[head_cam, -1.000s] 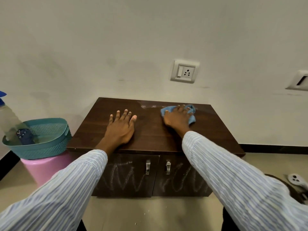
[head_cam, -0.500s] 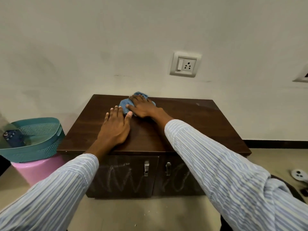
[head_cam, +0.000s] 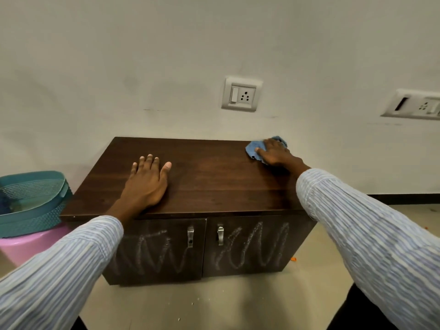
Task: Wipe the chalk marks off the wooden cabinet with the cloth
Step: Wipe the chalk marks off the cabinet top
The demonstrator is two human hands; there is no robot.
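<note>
The blue cloth (head_cam: 253,148) is pressed under the right hand (head_cam: 276,153) at the cabinet's (head_cam: 214,182) far right corner; chalk marks (head_cam: 250,246) remain on the doors below. The left hand (head_cam: 146,184) is laid flat, fingers spread, on the top. A teal basket (head_cam: 35,210) stands left of the cabinet.

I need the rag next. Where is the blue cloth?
Head view: the blue cloth lies under the right hand, at the cabinet top's far right corner.
</note>
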